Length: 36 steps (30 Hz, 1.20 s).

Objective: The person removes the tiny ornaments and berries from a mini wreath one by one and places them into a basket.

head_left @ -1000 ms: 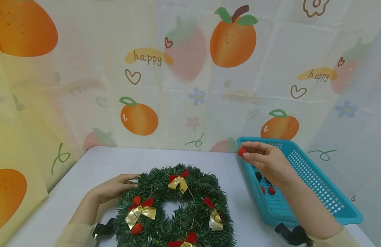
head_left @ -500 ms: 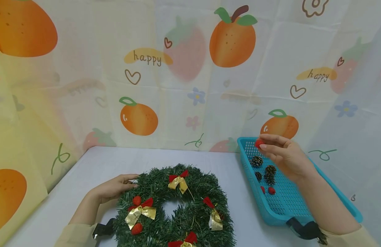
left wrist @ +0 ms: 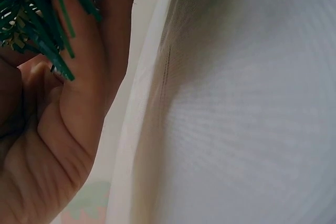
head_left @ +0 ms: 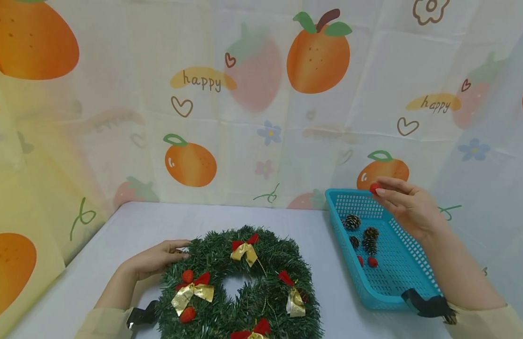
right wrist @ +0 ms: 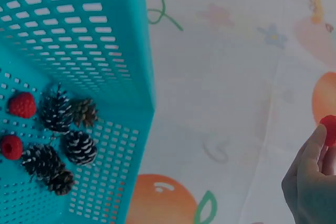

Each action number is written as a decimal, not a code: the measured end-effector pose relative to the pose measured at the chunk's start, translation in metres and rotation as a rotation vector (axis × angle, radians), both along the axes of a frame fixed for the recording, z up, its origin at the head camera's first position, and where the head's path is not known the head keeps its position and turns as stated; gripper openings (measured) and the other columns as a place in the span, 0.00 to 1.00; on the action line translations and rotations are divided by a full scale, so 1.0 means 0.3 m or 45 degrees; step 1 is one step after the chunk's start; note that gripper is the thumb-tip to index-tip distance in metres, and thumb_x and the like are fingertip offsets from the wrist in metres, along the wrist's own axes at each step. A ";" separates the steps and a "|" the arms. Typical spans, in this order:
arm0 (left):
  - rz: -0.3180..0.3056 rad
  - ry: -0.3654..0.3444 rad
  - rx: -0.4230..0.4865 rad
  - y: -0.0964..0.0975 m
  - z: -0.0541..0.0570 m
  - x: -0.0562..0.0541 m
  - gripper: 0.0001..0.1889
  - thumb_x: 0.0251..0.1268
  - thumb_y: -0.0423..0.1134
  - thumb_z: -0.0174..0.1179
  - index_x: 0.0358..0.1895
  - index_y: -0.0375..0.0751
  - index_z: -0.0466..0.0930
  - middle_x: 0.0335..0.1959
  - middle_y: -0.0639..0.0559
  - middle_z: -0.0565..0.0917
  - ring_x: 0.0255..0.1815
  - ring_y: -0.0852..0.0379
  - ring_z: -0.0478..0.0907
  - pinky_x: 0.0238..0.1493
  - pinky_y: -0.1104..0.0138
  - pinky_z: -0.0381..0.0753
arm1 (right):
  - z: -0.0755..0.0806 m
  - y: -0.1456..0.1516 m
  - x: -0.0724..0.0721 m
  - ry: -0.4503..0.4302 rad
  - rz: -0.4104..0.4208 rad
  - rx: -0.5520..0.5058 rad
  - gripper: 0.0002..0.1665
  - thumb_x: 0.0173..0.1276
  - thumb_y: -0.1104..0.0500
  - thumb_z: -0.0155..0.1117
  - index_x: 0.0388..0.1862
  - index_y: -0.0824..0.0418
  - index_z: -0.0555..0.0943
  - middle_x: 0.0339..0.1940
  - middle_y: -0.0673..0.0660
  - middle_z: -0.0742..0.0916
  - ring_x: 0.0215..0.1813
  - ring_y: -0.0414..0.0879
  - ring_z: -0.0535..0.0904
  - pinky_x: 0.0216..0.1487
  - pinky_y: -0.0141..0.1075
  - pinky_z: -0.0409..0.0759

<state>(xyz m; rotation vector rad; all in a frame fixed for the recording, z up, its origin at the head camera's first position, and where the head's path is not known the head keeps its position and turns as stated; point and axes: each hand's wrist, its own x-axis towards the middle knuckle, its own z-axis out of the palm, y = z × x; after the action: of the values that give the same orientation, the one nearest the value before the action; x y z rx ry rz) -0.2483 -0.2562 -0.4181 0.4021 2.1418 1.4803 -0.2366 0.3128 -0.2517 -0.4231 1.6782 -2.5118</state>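
Observation:
A green tinsel wreath (head_left: 282,252) with red-and-gold bows and two red berries at its left bow lies at the front of the table. My left hand (head_left: 153,258) grips its upper left edge, and the left wrist view has green strands (left wrist: 52,61) over the curled fingers (left wrist: 81,77). Between thumb and fingertips, my right hand (head_left: 415,209) pinches a small red artificial raspberry (head_left: 374,188), held up above the blue plastic basket (head_left: 373,300). In the right wrist view the same raspberry (right wrist: 329,128) shows at the thumb tip, partly cut off by the frame.
Inside the basket lie several pine cones (head_left: 352,221) and two red raspberries (head_left: 373,262), grouped along its left side. A white cloth covers the table (head_left: 159,219). Behind it hangs a fruit-printed curtain (head_left: 240,155).
My right hand has moved right and slightly up with the raspberry, from the basket's left rim to above its far part, uncovering the pine cones. My left hand and the wreath stay put.

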 end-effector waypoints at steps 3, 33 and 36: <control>-0.005 -0.001 0.003 0.002 0.002 0.000 0.39 0.77 0.45 0.51 0.78 0.27 0.43 0.74 0.17 0.49 0.20 0.65 0.52 0.23 0.71 0.60 | -0.009 0.025 -0.011 -0.045 -0.020 -0.015 0.18 0.72 0.73 0.54 0.46 0.61 0.88 0.51 0.48 0.83 0.49 0.43 0.86 0.51 0.32 0.85; 0.002 0.004 -0.022 -0.001 0.001 0.000 0.39 0.77 0.46 0.51 0.78 0.28 0.44 0.74 0.17 0.50 0.18 0.64 0.48 0.21 0.71 0.56 | -0.124 0.166 -0.111 -0.264 0.020 -0.045 0.20 0.73 0.74 0.51 0.43 0.59 0.89 0.44 0.51 0.85 0.47 0.43 0.87 0.49 0.31 0.85; 0.001 0.008 -0.009 -0.004 0.001 0.001 0.39 0.77 0.46 0.51 0.78 0.27 0.43 0.74 0.16 0.50 0.17 0.67 0.49 0.20 0.71 0.56 | -0.128 0.173 -0.113 -0.269 0.059 -0.045 0.20 0.74 0.73 0.50 0.44 0.59 0.89 0.45 0.52 0.86 0.47 0.44 0.87 0.50 0.32 0.85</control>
<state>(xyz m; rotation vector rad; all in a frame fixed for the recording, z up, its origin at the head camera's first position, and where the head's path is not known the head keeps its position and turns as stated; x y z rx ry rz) -0.2480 -0.2572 -0.4178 0.4038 2.1517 1.4732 -0.2704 0.3647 -0.2902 -0.1891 1.5304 -2.4576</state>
